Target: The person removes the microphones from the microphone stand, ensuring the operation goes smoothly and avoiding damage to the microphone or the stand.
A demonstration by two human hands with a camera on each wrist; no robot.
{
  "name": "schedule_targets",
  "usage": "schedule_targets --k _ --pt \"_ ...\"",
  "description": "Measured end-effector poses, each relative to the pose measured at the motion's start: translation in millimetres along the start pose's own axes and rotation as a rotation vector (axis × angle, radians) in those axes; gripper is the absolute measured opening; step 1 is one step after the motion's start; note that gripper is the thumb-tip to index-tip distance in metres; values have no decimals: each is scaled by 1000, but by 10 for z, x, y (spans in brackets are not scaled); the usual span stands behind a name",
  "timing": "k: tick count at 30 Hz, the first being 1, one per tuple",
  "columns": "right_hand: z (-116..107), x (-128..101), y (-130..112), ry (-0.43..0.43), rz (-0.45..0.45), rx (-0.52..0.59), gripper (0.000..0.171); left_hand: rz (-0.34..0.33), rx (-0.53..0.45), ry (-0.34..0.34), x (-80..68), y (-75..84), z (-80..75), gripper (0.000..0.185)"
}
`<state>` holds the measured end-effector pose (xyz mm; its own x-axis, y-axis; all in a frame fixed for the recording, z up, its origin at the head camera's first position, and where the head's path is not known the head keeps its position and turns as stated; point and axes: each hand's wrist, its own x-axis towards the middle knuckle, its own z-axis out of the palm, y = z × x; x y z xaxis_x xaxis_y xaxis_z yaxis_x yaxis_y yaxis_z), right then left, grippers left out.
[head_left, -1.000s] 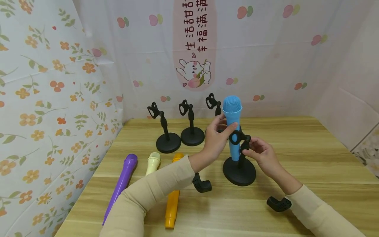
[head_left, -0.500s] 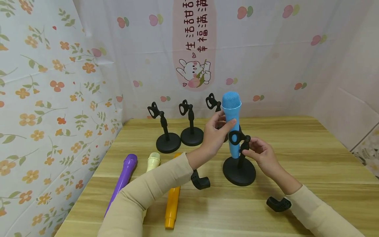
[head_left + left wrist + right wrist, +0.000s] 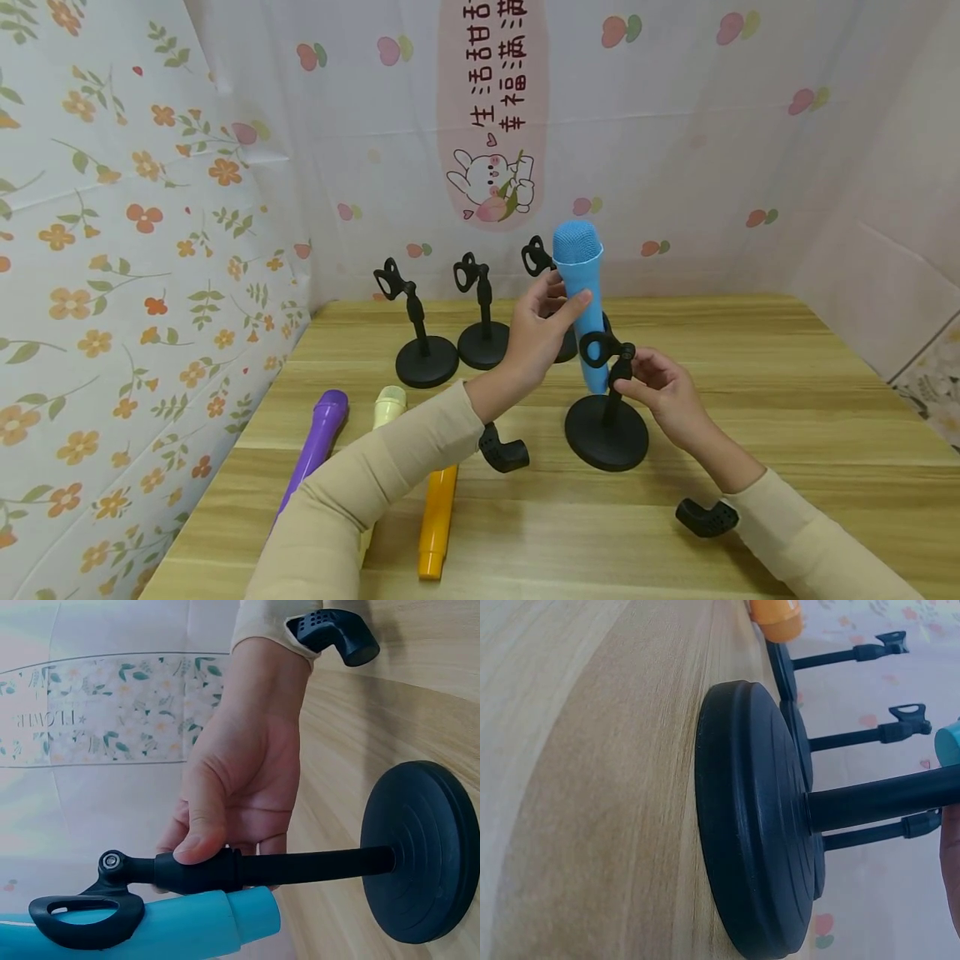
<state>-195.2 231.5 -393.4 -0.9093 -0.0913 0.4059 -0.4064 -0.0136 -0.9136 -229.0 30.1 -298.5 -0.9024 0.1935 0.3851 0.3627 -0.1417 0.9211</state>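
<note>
My left hand grips a blue toy microphone around its upper body, thumb across the front. The microphone leans slightly left, and its lower end hangs above the round base of a black desktop microphone stand. The stand's clip lies along the handle in the left wrist view, overlapping it. My right hand pinches the stand's upright just below the clip, thumb in front. In the right wrist view, the base rests on the wooden table, and only a fingertip shows at the right edge.
Three more black stands stand at the back, including the left one and middle one; the third is partly behind my left hand. Purple, cream and orange microphones lie at the left, partly under my left sleeve.
My left hand has raised the blue microphone and shifted it slightly left, so its lower end sits higher above the base. My right hand and the stand have stayed in place.
</note>
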Motion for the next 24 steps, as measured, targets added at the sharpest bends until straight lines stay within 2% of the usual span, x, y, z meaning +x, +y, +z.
schedule_targets --k 6,24 --pt "-7 1 -2 -3 -4 12 30 0 -47 -2 20 4 -5 37" --pt "-17 6 25 -21 -14 31 30 -3 -60 17 31 73 -22 38"
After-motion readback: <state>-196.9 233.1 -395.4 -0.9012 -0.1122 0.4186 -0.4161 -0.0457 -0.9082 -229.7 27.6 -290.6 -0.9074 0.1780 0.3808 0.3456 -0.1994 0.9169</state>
